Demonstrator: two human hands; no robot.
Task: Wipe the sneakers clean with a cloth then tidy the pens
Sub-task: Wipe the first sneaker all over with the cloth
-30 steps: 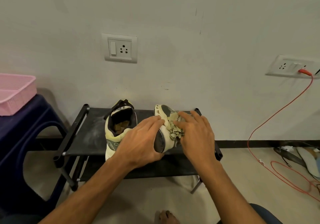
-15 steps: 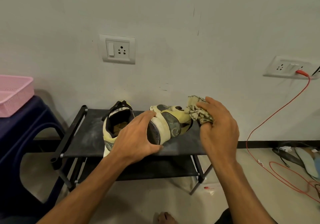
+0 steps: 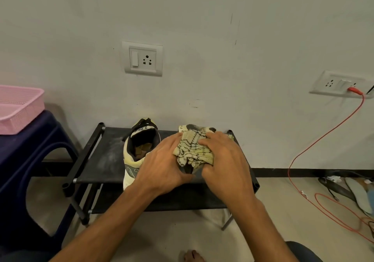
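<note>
**Cloth (image 3: pixel 192 150) pressed on a sneaker (image 3: pixel 194 127)**

On the rack (image 3: pixel 101 160), the left hand (image 3: pixel 164 166) curls its fingers round the sneaker. The right hand (image 3: pixel 224 160) clamps its fingers on the cloth. The other sneaker (image 3: pixel 139 146) stands alongside. Left of the rack, a pink basket (image 3: pixel 22 108) tops a stool (image 3: pixel 30 144), contents unseen.

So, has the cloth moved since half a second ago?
Yes. The cloth has come left and nearer, off the right rear corner of the shoe rack, onto the held sneaker.
</note>
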